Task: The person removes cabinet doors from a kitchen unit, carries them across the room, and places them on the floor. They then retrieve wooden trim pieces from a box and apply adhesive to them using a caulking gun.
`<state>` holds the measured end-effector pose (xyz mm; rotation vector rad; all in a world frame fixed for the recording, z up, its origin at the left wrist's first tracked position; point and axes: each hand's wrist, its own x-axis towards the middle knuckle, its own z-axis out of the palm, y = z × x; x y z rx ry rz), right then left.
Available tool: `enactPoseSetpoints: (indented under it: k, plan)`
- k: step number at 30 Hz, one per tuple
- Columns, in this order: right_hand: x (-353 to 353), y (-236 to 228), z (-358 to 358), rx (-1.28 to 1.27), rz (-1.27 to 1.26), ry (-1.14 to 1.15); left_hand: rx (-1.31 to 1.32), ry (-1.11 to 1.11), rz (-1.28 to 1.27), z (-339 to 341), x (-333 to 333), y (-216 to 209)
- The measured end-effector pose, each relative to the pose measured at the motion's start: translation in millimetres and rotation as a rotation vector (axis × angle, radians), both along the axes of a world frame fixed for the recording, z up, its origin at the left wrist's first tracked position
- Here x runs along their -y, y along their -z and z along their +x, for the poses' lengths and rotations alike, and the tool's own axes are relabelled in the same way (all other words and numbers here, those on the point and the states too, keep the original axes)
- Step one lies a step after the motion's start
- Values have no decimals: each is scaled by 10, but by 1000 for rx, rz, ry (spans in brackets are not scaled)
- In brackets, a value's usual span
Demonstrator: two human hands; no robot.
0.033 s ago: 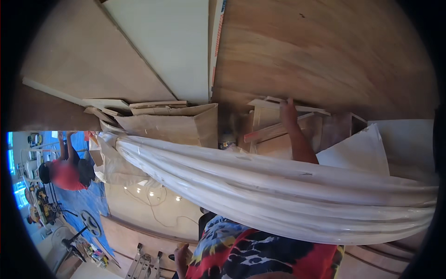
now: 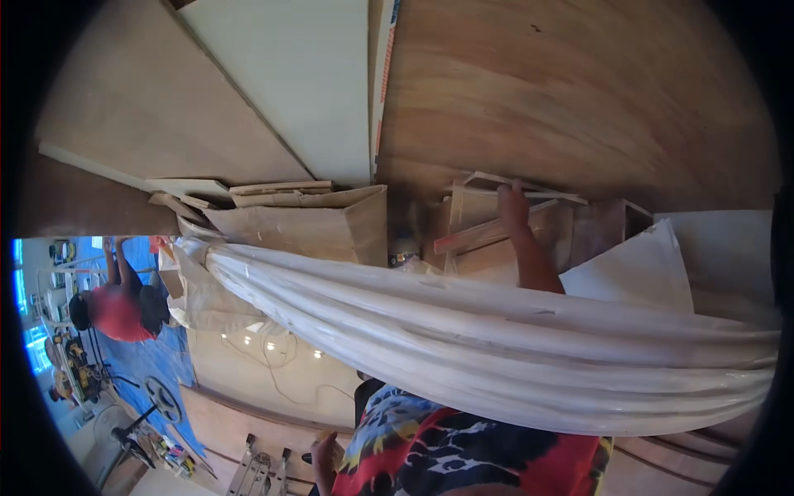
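Note:
My right hand reaches over a long bundle of white plastic sheeting among wood offcuts. Its fingers are closed on the edge of a thin, pale wooden board, which lies slanted above other pieces. Just below is another slanted offcut with a reddish edge, and to the right stands a white panel piece. Low in view, my left hand is beside my patterned shirt, near some metal clamps; its fingers are too unclear to read.
Large plywood and white sheets lean at the back. An open cardboard box holds board scraps to the left. Far left, a person in red is by a blue floor cover, tools and a fan.
The thin board under my right hand has tipped, and a gap now shows between its upper edge and the strip below. My left hand looks unmoved.

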<state>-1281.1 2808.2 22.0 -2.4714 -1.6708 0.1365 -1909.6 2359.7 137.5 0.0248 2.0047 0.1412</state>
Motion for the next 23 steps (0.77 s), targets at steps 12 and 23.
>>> enactPoseSetpoints:
  k: [12,23]
  plan:
    - [1219,611,-368,-149,289,-49,45,0,-35,88,-267,102]
    - [1139,405,-344,-102,123,-52,35,121,-20,292,-796,-61]
